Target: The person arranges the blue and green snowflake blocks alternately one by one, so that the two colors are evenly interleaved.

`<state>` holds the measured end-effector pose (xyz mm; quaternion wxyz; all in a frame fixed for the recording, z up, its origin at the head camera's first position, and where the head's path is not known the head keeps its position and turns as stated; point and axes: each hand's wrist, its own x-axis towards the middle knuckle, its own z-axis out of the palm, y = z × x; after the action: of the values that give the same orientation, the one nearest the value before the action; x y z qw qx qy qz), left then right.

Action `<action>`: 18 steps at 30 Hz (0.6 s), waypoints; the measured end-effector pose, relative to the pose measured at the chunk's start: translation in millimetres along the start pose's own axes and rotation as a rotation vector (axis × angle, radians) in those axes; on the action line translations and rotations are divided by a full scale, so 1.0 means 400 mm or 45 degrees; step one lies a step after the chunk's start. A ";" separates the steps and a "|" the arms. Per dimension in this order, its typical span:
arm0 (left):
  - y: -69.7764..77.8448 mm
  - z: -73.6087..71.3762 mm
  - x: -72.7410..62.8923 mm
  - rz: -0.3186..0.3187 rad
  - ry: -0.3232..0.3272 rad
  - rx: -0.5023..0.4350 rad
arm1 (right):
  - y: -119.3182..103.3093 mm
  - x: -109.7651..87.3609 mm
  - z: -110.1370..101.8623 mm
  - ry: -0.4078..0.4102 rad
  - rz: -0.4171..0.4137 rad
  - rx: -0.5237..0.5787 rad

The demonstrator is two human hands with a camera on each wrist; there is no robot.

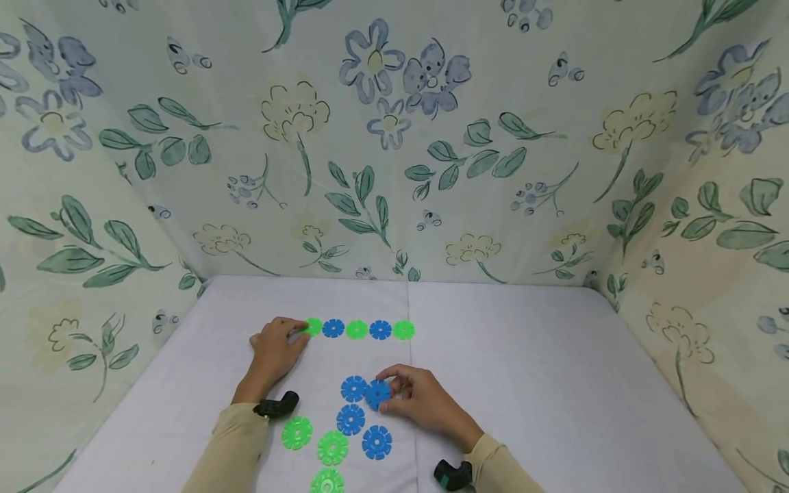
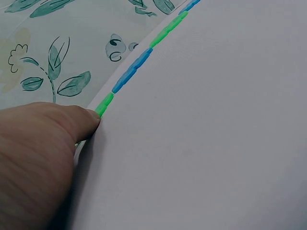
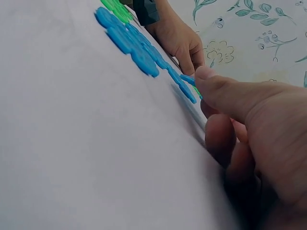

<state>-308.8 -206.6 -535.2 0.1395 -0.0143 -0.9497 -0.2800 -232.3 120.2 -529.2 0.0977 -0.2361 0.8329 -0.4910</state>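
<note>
Across the far part of the table runs a row of notched plastic discs, green and blue by turns. At its left end my left hand (image 1: 277,348) pinches the outermost green disc (image 1: 314,327) between thumb and finger; in the left wrist view the thumb (image 2: 86,120) covers part of it. Nearer to me, my right hand (image 1: 425,400) pinches a blue disc (image 1: 377,395) by its right edge. That disc appears tilted in the right wrist view and overlaps the loose blue disc (image 1: 354,388) beside it in the head view.
More blue discs (image 1: 351,420) lie just below the right hand's disc. Several green discs (image 1: 333,448) lie toward the near edge, between the forearms. A white cloth covers the table (image 1: 524,383), and flowered fabric (image 1: 370,171) stands behind and at both sides.
</note>
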 end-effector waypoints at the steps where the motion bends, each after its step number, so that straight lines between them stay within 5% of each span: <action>1: -0.001 0.001 0.000 -0.002 0.000 0.003 | -0.001 0.000 -0.001 0.006 0.009 0.011; 18: 0.000 0.000 -0.002 0.009 0.005 0.001 | 0.000 0.002 -0.009 0.113 0.069 0.290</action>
<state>-308.0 -206.7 -535.3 0.1424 -0.0172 -0.9494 -0.2794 -234.5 122.6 -527.4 0.1001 -0.1790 0.7813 -0.5895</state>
